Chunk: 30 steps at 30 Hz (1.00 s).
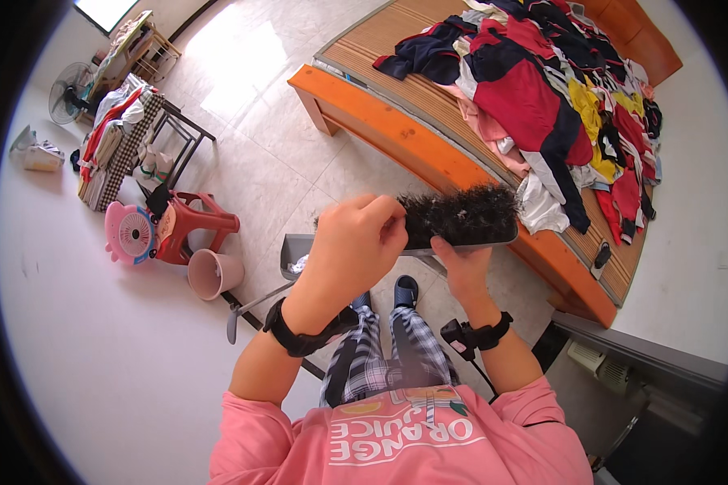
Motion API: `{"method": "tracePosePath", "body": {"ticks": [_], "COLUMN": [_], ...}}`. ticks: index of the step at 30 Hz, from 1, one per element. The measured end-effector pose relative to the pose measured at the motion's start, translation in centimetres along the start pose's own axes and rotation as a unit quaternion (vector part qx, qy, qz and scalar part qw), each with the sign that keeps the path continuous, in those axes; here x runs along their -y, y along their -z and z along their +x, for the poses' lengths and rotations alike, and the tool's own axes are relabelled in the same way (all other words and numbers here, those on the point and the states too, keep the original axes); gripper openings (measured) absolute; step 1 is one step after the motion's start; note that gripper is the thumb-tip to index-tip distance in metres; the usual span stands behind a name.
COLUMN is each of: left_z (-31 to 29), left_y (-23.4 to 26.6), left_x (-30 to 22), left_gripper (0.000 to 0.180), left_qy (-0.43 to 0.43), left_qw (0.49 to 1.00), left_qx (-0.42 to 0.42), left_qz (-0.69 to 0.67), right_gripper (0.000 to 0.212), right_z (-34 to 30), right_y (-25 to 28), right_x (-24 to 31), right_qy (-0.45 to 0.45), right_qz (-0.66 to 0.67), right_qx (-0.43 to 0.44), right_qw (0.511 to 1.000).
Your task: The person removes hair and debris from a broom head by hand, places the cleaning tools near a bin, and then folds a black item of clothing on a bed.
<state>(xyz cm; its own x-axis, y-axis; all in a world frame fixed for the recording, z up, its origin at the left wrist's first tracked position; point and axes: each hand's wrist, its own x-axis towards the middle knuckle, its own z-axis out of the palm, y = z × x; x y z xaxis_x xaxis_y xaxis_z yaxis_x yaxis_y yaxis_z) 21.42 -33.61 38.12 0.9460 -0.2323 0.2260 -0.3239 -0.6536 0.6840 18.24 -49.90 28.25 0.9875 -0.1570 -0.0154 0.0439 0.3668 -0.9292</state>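
A broom (461,218) with black bristles, flecked with pale lint, is held up in front of my chest, bristles upward. My right hand (465,271) grips the grey edge of its head from below, thumb lying along the near side. At the left end of the bristles, my left hand (364,230) is closed in a pinch; whatever lies between its fingertips is too small to make out. Below and left of the broom, a grey dustpan (293,246) with some whitish litter in it is on the floor, partly hidden by my left forearm.
A wooden bed (380,121) heaped with clothes (534,105) stands at the far right. Along the left wall are a red stool (218,214), a pink bin (216,275), a pink toy-like fan (131,234) and a rack with folded clothes (113,149). My slippered feet (406,291) are below.
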Motion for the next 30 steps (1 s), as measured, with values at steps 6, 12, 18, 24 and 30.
{"method": "tracePosePath", "body": {"ticks": [6,12,18,24,30], "left_z": [-1.6,-0.9,-0.5,0.1,0.3], "left_y": [1.2,2.5,-1.6,-3.3,-3.3], "left_x": [1.6,1.2,-2.3,-0.9,-0.5], "left_gripper": [0.005,0.006,0.009,0.011,0.014], "left_qy": [0.142,0.123,0.028,0.058,0.073], "left_qw": [0.966,0.950,0.985,0.986,0.980], "left_qx": [-0.141,-0.227,-0.141,-0.136,-0.153], "left_qz": [-0.163,-0.173,-0.096,-0.080,-0.108], "right_gripper": [0.040,0.034,0.029,0.028,0.029], "right_z": [0.4,1.3,1.5,1.2,1.4], "right_y": [1.3,0.8,-1.2,-1.6,-1.9], "right_x": [-0.2,0.6,1.3,1.9,2.1], "right_qy": [0.016,-0.019,0.013,-0.006,0.003], "right_qz": [-0.004,0.048,-0.014,-0.024,-0.005], "right_qx": [-0.033,-0.085,-0.079,-0.082,-0.077], "right_qw": [0.999,0.995,0.997,0.996,0.997]}}
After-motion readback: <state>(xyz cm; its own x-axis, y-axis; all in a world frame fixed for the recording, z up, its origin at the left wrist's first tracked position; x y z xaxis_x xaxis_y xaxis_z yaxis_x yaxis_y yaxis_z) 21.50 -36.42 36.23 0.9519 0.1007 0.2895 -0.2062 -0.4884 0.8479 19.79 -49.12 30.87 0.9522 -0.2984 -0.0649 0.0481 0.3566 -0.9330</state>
